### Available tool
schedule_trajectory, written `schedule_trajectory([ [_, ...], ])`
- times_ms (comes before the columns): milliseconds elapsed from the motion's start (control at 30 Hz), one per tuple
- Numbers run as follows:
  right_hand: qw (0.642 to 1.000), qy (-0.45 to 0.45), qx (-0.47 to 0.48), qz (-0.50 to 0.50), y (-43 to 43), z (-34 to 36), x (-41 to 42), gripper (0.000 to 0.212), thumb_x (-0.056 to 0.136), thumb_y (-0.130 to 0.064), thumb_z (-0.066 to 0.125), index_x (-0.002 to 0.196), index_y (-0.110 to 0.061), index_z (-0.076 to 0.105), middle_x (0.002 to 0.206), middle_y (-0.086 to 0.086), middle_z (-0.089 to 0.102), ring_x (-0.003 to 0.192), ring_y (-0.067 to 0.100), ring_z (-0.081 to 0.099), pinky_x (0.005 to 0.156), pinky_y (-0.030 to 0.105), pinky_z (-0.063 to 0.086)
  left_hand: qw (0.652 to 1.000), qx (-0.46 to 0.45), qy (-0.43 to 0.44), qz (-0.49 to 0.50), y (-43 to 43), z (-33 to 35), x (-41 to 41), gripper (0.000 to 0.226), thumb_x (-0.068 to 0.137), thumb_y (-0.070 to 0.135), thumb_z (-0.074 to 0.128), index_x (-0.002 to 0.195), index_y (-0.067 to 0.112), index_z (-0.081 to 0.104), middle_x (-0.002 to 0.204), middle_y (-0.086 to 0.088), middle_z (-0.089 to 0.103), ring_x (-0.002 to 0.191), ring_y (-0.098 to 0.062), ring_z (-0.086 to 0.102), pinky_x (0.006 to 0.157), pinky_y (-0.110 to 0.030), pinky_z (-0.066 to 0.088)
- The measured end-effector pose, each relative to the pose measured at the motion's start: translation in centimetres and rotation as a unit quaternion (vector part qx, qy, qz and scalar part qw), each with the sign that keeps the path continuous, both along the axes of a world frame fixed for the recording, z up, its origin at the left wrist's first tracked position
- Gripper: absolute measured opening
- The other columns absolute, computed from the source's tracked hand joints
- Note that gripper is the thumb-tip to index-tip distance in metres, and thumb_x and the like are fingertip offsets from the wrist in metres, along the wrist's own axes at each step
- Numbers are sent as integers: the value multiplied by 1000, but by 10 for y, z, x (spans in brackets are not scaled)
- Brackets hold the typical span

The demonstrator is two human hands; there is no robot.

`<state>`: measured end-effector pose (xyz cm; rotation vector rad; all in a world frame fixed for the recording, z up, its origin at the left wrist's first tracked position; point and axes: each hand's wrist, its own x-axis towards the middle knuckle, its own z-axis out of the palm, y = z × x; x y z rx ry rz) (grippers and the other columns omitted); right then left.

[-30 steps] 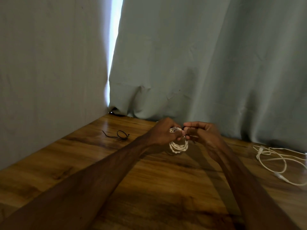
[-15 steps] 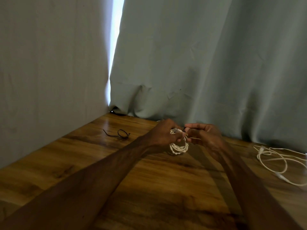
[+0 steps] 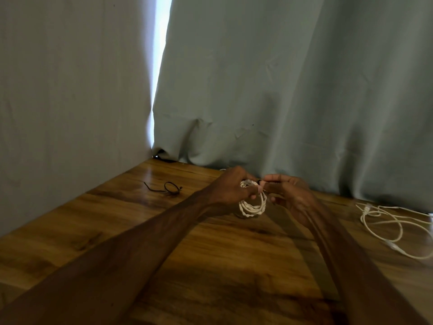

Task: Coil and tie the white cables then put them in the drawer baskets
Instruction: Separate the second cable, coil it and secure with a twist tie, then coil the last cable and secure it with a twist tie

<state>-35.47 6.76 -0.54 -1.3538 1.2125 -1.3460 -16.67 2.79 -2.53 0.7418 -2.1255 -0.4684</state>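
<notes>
Black tie (image 3: 178, 189) left, loose cable (image 3: 366, 208) right

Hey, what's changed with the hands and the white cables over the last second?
Almost nothing. The left hand still grips the coiled white cable, and the right hand still pinches at the coil's top; only its grip shifts slightly. Nothing was taken up or let go. The loose white cable on the right and the black tie on the left lie where they were.
</notes>
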Motion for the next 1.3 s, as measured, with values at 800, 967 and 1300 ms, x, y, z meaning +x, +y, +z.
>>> schedule_trajectory([
  [800,996,61,-28,-65,-3,-10,-13,20,85,-9,79,104,-1,76,94,16,79,87,30,77,68,34,63,979,159,130,18,4,-12,-3,48,100,61,48,93,23,76,88,-1,76,87,-25,72,86,-51,58],
  [967,984,50,-6,-173,13,-26,-27,18,81,-16,82,94,-4,77,86,12,79,76,24,76,61,32,60,969,215,117,39,8,-19,-16,62,102,68,29,96,27,74,82,9,74,82,-17,64,73,-37,48],
  [1300,962,13,75,-263,118,-38,-105,20,85,-10,79,98,2,70,92,20,77,79,33,78,60,40,64,991,114,-66,28,16,-26,-31,47,108,48,41,96,20,77,93,6,79,90,-7,71,86,-34,52],
])
